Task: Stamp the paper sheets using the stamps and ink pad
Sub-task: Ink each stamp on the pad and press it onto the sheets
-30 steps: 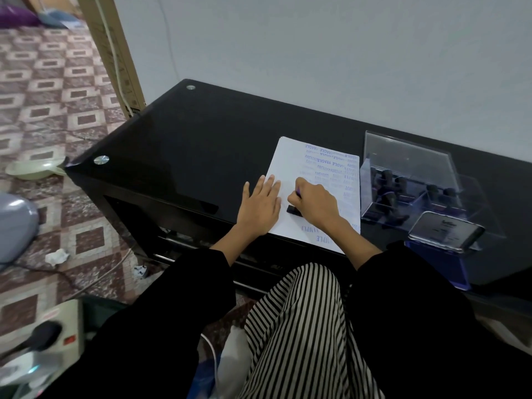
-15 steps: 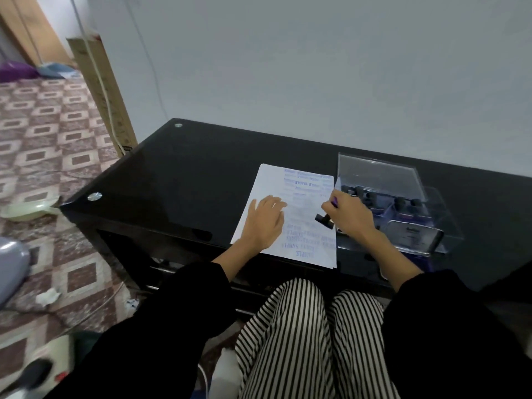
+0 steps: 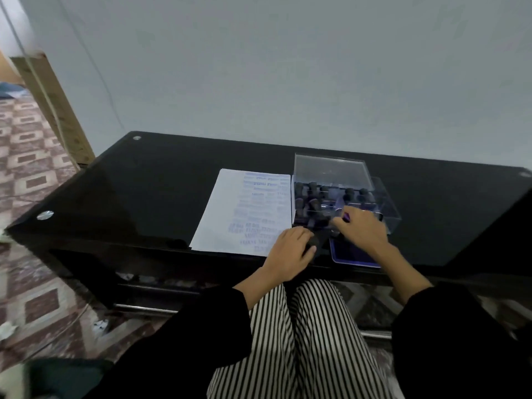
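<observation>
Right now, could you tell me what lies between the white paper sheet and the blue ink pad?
The left hand lies there, as the head view shows.

The paper sheets lie on the table near its front edge. Just to their right stands the box, with the stamps upright inside it. The ink pad lies in front of the box. The left hand rests at the sheets' near right corner, between sheets and ink pad. The right hand, a stamp in its fingers, is above the box's front edge.
</observation>
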`<act>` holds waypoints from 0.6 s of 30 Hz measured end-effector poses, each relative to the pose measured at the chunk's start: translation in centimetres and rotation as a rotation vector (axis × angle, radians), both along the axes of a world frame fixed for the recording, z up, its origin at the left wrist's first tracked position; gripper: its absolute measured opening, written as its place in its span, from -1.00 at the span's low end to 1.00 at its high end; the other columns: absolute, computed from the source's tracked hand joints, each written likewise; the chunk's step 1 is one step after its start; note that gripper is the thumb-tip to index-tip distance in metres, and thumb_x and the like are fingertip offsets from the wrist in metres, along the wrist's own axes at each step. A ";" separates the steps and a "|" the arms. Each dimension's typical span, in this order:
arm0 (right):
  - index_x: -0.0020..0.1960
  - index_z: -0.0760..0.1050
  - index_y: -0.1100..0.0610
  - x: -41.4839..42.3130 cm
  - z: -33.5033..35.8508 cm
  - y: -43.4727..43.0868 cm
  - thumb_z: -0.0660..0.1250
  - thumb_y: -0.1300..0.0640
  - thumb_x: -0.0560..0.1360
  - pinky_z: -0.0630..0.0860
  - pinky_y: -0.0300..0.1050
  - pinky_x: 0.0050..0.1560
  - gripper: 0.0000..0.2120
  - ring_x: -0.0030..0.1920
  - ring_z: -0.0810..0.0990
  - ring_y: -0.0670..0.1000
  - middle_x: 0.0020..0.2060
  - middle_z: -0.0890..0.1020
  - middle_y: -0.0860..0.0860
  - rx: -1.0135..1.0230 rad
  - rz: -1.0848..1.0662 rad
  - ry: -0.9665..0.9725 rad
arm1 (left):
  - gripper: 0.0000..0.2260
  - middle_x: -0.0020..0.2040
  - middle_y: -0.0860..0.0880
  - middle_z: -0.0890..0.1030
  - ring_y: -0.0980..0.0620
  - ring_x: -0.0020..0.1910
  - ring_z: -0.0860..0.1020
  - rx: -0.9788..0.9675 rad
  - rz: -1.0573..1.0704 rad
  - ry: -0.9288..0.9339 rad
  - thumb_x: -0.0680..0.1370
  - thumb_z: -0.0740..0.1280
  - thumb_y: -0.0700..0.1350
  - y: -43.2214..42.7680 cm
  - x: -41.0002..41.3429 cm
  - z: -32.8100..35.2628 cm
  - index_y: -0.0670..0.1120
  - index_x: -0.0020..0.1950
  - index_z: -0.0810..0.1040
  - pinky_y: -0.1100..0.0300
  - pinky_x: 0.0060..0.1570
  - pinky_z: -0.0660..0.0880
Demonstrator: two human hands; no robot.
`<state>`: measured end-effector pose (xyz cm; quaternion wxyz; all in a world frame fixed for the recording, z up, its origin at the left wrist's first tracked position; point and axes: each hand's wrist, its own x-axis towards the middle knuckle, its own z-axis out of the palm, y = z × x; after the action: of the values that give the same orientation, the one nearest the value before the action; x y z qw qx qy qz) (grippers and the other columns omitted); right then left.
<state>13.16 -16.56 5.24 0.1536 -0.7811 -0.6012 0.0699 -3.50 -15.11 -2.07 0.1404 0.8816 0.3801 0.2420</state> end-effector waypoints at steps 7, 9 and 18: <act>-0.29 0.28 0.12 1.7 -1.2 -1.3 0.18 0.01 0.51 0.35 -0.12 -0.26 -0.73 -0.27 0.47 0.07 -0.34 0.46 0.04 -0.026 0.006 -0.028 | -0.36 0.50 -0.15 0.19 -0.07 0.50 0.10 -0.093 -0.032 0.171 0.58 0.16 0.16 -0.9 3.5 -0.7 -0.23 0.50 0.14 0.06 0.48 0.01; -0.26 0.30 0.12 1.6 -1.5 -1.3 0.18 0.01 0.51 0.36 -0.12 -0.25 -0.75 -0.28 0.47 0.06 -0.37 0.44 0.01 -0.023 0.027 -0.050 | -0.32 0.53 -0.14 0.11 -0.06 0.52 0.02 -0.115 -0.026 0.202 0.57 0.15 0.18 -1.0 4.1 -0.9 -0.22 0.52 0.06 0.06 0.49 -0.06; -0.10 0.48 0.11 1.6 -3.3 -1.5 0.09 0.00 0.59 0.35 -0.12 -0.30 -0.73 -0.19 0.59 0.14 -0.25 0.61 0.10 0.127 0.038 -0.132 | -0.33 0.55 -0.12 0.01 -0.02 0.54 -0.08 -0.075 0.006 0.300 0.59 -0.07 0.23 -1.3 4.8 -1.8 -0.20 0.53 -0.04 0.08 0.47 -0.19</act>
<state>14.74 -18.09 1.90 0.1618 -0.7611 -0.6279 -0.0171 1.26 -16.40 -3.86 0.1140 0.9009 0.4083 0.0937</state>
